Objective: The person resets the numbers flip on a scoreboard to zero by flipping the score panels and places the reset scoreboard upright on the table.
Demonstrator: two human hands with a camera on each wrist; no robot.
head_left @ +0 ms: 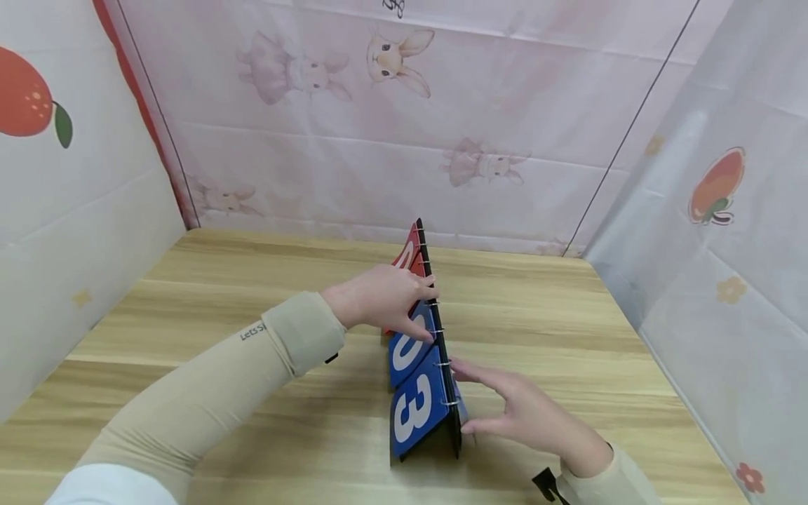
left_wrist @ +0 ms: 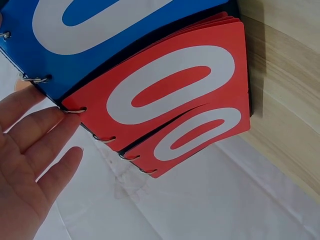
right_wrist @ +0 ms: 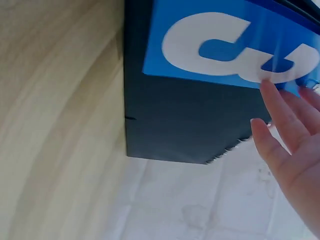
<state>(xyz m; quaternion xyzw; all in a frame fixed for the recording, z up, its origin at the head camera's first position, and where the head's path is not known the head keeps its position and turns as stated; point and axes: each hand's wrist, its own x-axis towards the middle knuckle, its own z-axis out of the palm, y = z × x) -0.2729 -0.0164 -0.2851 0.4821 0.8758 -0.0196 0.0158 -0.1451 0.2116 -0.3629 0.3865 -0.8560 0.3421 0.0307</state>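
A tabletop flip scoreboard stands like a tent, with metal rings along its black top edge. Its left face has red cards reading 0 and blue cards reading 0 and 3. Across the top edge reaches my left hand, its fairly straight fingers touching the ring binding near the middle. Beside the near end on the right is my right hand, fingers spread. In the right wrist view its fingertips meet the lower edge of a blue card reading 3, over a black panel.
The scoreboard stands on a wood-grain table. Hanging sheets close in the table: a pink one with rabbits at the back, white ones with fruit prints at the sides. A black strap end hangs by the right wrist.
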